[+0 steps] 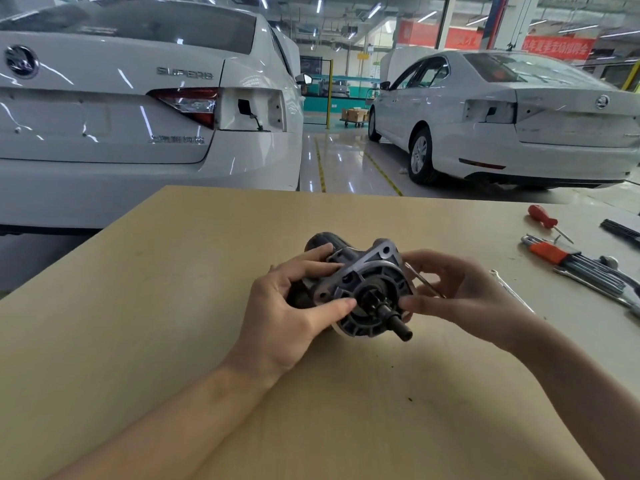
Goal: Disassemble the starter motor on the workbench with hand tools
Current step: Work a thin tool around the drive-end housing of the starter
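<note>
The starter motor (363, 285) lies in the middle of the tan workbench (173, 306), its grey aluminium nose housing and dark pinion shaft (398, 323) pointing toward me. My left hand (294, 306) grips the housing from the left, thumb on its front face and fingers over the top. My right hand (460, 296) holds the housing's right edge, thumb on the front face, and a thin metal rod-like tool (424, 280) lies between its fingers. The motor's dark rear body is mostly hidden behind the housing and my left hand.
At the bench's right end lie a red-handled screwdriver (542, 218), a hex key set in an orange holder (568, 259), a slim wrench (509, 289) and other metal tools (620, 228). Two white cars are parked behind the bench.
</note>
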Available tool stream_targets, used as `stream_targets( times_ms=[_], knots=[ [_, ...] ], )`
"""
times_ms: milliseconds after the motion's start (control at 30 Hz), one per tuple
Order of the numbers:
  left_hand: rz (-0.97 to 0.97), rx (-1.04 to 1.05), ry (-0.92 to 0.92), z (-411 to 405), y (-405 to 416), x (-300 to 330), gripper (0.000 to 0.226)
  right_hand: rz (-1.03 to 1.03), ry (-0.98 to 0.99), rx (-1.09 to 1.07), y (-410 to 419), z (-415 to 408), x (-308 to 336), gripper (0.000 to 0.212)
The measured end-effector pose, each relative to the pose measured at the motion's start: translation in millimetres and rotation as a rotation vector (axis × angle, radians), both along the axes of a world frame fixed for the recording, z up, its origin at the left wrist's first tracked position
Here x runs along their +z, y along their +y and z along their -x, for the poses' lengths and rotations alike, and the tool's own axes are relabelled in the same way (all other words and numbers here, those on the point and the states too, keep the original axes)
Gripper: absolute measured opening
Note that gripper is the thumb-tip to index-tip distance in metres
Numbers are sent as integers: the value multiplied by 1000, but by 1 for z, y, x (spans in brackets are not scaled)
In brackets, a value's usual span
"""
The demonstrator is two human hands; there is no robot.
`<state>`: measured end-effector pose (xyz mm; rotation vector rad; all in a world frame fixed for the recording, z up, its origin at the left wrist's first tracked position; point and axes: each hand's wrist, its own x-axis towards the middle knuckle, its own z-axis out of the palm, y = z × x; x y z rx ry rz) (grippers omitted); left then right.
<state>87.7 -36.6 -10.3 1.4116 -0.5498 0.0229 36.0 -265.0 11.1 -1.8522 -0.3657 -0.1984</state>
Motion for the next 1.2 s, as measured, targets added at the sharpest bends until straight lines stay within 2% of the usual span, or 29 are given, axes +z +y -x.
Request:
stream_targets(
  times_ms=[67,233,433,533,600,667,767,967,1133,1200],
  knots=[
    [-9,45,27,0,0,0,39,29,-24,-4,1,-3,-4,38],
    [-183,101,15,6,0,3,37,163,-61,-60,2,-7,-12,32],
    [-401,147,-91,9,1,8,35,635,-150,-115,10,2,7,34],
    [-390,154,-149,15,3,4,36,826,-171,-193,15,8,12,35],
    [-329,147,-133,16,6,0,38,883,-220,-215,19,12,13,36],
    [-316,162,-113,17,7,-2,49,886,-254,-216,22,14,13,37],
    [-383,184,-64,13,8,-4,84,878,-276,-217,22,14,13,37],
    [-497,165,-184,2,8,-1,71,803,-228,-252,17,13,4,41],
    [-504,180,-224,-2,10,5,66,518,-122,-251,16,14,1,39],
    [-543,162,-225,-5,12,7,65,385,-132,-341,13,17,8,32]
  ],
)
